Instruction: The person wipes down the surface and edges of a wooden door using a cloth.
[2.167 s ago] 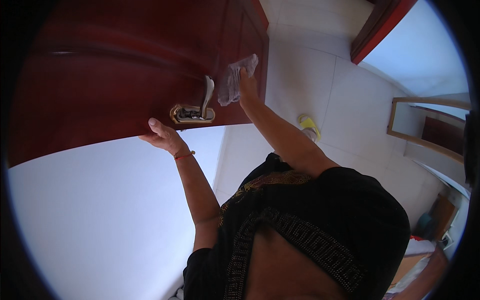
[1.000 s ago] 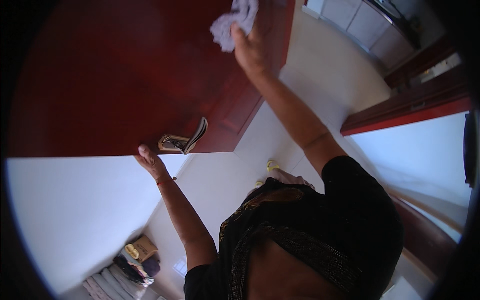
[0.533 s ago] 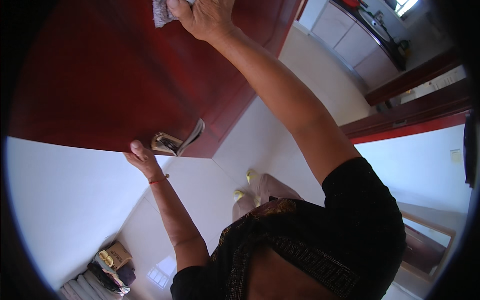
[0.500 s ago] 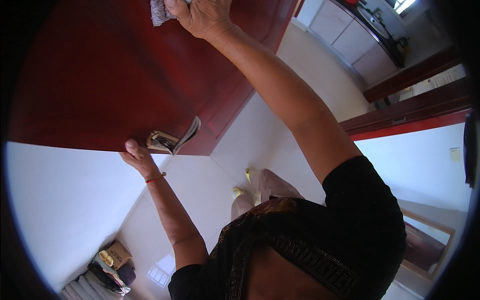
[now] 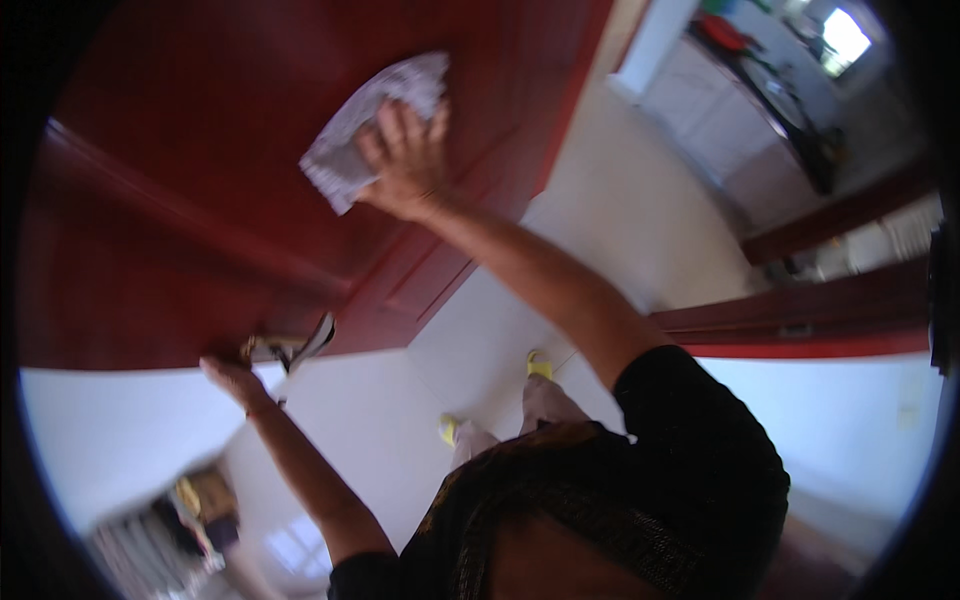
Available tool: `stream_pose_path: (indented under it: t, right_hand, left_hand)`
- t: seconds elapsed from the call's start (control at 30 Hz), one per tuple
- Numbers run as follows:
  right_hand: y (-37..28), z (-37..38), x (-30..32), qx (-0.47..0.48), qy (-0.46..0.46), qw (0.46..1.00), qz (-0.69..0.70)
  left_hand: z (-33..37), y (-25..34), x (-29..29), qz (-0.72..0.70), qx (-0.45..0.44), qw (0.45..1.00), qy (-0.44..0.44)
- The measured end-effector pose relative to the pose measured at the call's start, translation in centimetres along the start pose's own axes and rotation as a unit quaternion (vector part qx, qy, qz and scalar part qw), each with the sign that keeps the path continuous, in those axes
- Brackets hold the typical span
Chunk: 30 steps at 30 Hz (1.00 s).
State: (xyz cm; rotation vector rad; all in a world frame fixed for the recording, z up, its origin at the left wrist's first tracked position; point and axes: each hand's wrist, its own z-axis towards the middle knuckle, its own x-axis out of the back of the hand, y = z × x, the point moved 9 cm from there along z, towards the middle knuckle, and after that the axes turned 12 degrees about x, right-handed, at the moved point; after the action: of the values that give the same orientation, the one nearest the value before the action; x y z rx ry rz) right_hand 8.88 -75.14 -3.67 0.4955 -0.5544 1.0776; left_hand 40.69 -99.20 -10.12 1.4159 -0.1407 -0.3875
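We face a glossy dark-red door (image 5: 190,190), its metal handle (image 5: 320,336) at the near edge; pale floor (image 5: 470,325) stretches right, toward cabinets (image 5: 735,135) at the far right. Our right arm reaches forward, its hand (image 5: 408,170) open with fingers parted, flattening a pale cloth (image 5: 342,145) against the door. Our left hand (image 5: 233,380) meets the near edge, left of the handle; blurred, its grip we cannot tell.

Pale tiled floor (image 5: 470,325) spans the centre, beside a white wall (image 5: 100,420) at lower left. Upper right, a bright window (image 5: 845,42) glows beyond pale cabinets (image 5: 725,130) and a dark countertop (image 5: 800,150).
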Motion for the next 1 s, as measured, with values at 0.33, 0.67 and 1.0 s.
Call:
stream_pose_path:
  t: [0.33, 0.67, 1.0]
  right_hand:
    - [8.7, -2.9, 2.7, 0.058, 0.167, 0.984, -0.024]
    - [9.8, -6.2, -1.7, 0.076, 0.271, 0.96, -0.008]
    - [10.3, -8.2, -7.3, -0.02, 0.276, 0.96, -0.041]
  left_hand:
    - [-0.4, -20.3, 9.7, -0.174, 0.302, 0.935, 0.063]
    - [-5.3, -29.7, 4.7, -0.169, 0.132, 0.959, 0.186]
    - [-2.2, -14.2, 0.2, 0.022, -0.069, 0.973, 0.221]
